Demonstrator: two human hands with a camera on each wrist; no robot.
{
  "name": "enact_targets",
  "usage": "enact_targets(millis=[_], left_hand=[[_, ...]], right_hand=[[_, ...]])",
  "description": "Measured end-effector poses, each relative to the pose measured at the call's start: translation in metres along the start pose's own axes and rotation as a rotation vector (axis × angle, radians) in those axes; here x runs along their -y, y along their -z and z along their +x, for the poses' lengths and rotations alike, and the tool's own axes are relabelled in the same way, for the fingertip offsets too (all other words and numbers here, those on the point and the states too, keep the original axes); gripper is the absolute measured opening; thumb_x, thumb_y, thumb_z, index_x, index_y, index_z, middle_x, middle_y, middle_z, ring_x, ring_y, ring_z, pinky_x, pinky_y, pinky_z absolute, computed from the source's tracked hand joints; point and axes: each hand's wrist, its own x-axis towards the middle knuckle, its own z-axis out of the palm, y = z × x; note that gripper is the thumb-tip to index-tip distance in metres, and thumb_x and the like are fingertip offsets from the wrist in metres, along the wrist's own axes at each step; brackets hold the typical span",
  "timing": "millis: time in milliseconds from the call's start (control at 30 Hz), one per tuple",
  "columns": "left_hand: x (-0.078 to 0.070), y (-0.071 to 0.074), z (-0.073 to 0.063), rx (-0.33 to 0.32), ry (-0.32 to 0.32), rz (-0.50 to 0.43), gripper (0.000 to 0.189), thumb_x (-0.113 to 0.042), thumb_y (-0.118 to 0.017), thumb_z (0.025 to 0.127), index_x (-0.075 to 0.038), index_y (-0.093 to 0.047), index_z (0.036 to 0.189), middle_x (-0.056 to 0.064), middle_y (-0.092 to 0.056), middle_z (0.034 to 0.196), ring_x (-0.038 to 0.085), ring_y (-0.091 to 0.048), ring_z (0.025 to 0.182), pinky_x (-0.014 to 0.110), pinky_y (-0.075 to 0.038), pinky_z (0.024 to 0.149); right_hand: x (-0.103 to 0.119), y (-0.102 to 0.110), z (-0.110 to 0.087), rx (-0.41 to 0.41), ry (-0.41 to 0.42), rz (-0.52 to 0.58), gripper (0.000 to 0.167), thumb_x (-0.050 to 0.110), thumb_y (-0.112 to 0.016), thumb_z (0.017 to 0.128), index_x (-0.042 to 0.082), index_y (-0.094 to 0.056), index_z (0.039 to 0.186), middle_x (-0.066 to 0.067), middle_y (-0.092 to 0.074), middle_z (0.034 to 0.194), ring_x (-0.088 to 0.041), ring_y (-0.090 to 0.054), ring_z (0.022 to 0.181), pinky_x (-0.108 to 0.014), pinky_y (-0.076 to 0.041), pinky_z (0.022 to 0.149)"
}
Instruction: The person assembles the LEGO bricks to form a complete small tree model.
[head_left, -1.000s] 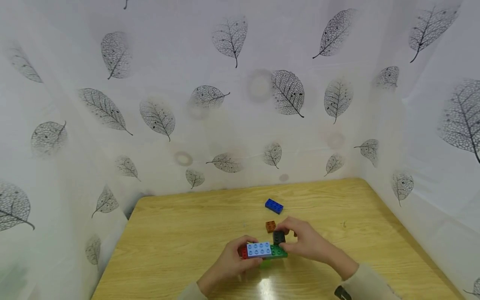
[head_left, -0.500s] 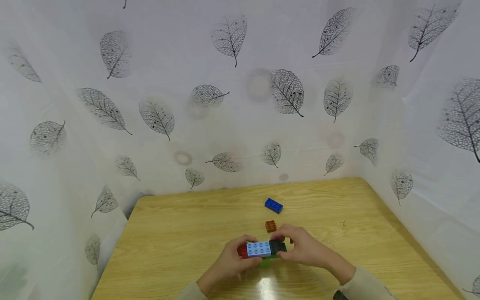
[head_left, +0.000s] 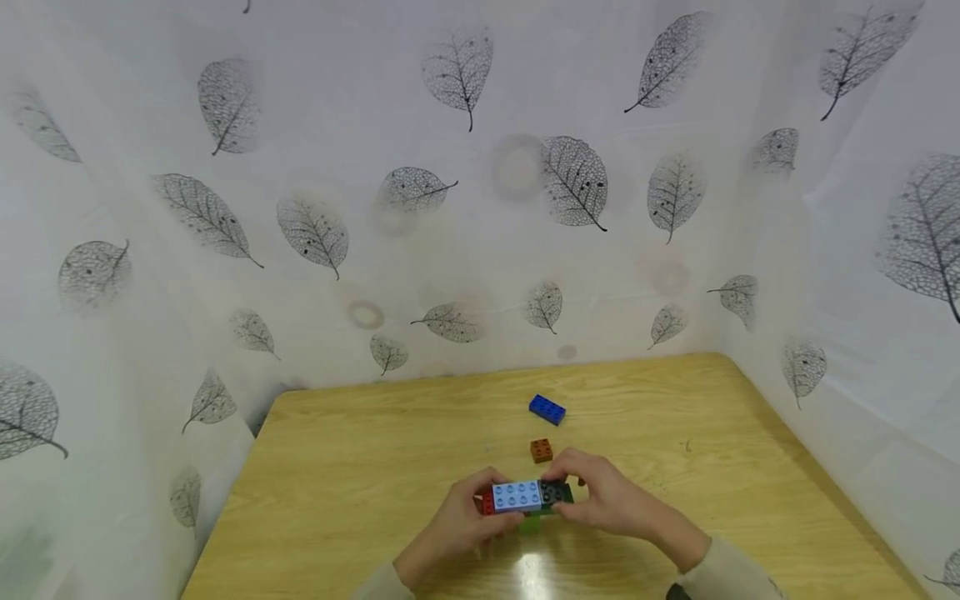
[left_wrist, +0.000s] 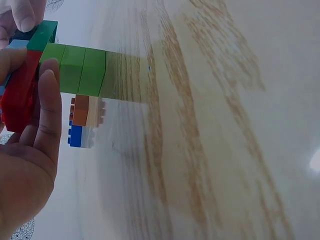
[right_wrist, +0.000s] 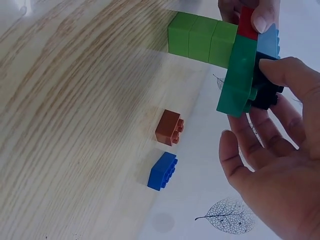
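Observation:
A column of light green bricks (left_wrist: 73,67) stands on the table, topped by a red brick (left_wrist: 21,90) and a dark green brick (right_wrist: 237,82) set end to end. Across them lies a light blue brick (head_left: 517,496), with a black brick (head_left: 552,492) beside it over the dark green one. My left hand (head_left: 467,518) grips the red and light blue end between thumb and fingers. From the right, my right hand (head_left: 611,498) pinches the black brick; part of the dark green brick's studs shows past it in the right wrist view.
On the wooden table (head_left: 375,450), an orange-brown brick (head_left: 541,451) sits just behind the structure. Farther back lies a dark blue brick (head_left: 547,409). A white curtain (head_left: 480,250) with leaf prints surrounds the back and sides.
The black brick, tilted above the dark green brick a second ago, has come down and left against the light blue brick, carried by my right hand. My left hand has stayed put.

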Motion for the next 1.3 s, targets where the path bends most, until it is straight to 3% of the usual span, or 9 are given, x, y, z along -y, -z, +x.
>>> enact_targets(millis=[200, 567, 1300], left_hand=[[-0.0014, -0.0005, 0.0003, 0.003, 0.019, -0.012, 0.028, -0.021, -0.080, 0.088, -0.017, -0.064, 0.112, 0.003, -0.068, 0.096, 0.013, -0.067, 0.065, 0.026, -0.054, 0.051], [-0.0042, -0.0008, 0.0005, 0.006, 0.045, -0.023, 0.029, -0.023, -0.080, 0.089, -0.018, -0.064, 0.113, 0.003, -0.068, 0.094, 0.016, -0.067, 0.065, 0.025, -0.051, 0.046], [0.0006, 0.0002, 0.0004, 0.021, 0.042, -0.039, 0.029, -0.025, -0.080, 0.088, -0.017, -0.064, 0.111, 0.003, -0.068, 0.089, 0.016, -0.066, 0.061, 0.026, -0.051, 0.045]], right_hand=[[-0.0015, 0.0006, 0.0010, 0.003, 0.021, 0.002, 0.032, 0.009, -0.076, 0.088, 0.014, -0.065, 0.117, 0.005, -0.063, 0.108, -0.009, -0.059, 0.094, -0.037, -0.054, 0.074], [0.0003, 0.0007, 0.0021, 0.020, -0.068, 0.003, 0.032, 0.010, -0.077, 0.088, 0.016, -0.066, 0.117, 0.008, -0.062, 0.109, -0.007, -0.061, 0.098, -0.037, -0.056, 0.083], [0.0012, -0.0024, 0.0010, 0.036, -0.104, -0.004, 0.031, 0.016, -0.076, 0.091, 0.021, -0.062, 0.119, 0.009, -0.061, 0.107, -0.009, -0.057, 0.095, -0.035, -0.054, 0.080]])
